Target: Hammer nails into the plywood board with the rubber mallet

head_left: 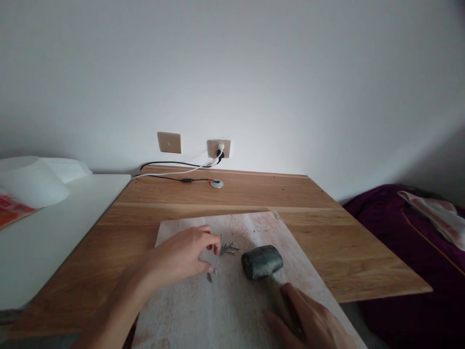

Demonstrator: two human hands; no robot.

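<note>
Left hand point(181, 254) over middle of board point(218, 315), fingertips pinched together beside loose nails point(228, 249), maybe gripping one. Right hand point(312, 322) at board's near edge, closed round mallet point(262, 261) handle, head parked on board, weight off wrist.

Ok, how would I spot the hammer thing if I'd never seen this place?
Find the wooden desk under the wall sockets, then the pale board lying on it. On the board, right of the small loose nails, lies the mallet, its handle under the right hand. It is the only chunky, dark grey, rounded thing there.
</note>
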